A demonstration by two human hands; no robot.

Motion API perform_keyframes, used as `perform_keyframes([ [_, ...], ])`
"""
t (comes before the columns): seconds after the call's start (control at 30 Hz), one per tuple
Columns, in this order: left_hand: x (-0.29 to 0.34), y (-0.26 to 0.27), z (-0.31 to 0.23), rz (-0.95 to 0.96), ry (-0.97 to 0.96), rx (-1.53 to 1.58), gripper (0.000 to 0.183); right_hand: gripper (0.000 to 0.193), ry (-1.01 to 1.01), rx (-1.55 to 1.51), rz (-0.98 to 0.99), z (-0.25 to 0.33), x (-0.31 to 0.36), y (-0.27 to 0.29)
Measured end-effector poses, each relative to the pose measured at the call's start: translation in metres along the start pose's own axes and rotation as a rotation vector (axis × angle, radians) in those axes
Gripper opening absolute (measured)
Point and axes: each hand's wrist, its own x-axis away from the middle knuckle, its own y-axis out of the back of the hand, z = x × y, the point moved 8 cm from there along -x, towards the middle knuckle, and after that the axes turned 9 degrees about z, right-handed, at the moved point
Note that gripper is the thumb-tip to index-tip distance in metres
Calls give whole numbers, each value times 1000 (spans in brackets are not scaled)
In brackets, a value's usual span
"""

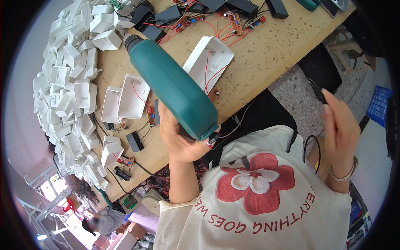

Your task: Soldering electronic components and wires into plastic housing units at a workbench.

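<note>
My left hand [179, 139] is wrapped round the near end of a teal power tool [173, 85]. A black collar and thin metal tip end the tool at the upper left, close to the white housings; its underside grip is hidden. Below the tool lies an open white plastic housing [210, 56] with red wires and a small circuit board [213, 95]. Off to the right, beyond the table edge, my right hand [341, 125] pinches a slim black-handled tool [320, 95] with a narrow tip; its exact kind is unclear.
A large heap of white plastic housings [66, 100] covers the table's left side. Black boxes [168, 16] and wired boards [236, 25] lie along the back. More wired housings [133, 98] sit left of my hand. A blue basket [380, 106] stands far right; another person [106, 221] is in the background.
</note>
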Motion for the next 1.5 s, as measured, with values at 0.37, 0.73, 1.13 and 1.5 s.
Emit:
perform_keyframes([
  [0.37, 1, -1, 0, -31, 56, 25, 41, 37, 335, 6, -27, 47, -50, -44],
  [0.73, 1, -7, 3, 151, 9, 28, 59, 40, 373, 195, 69, 58, -79, -66],
  [1.13, 3, 0, -1, -34, 17, -61, 46, 39, 389, 249, 148, 59, -87, -71],
  [1.5, 6, -6, 6, 148, 46, 95, 60, 39, 384, 233, 124, 59, -87, -73],
])
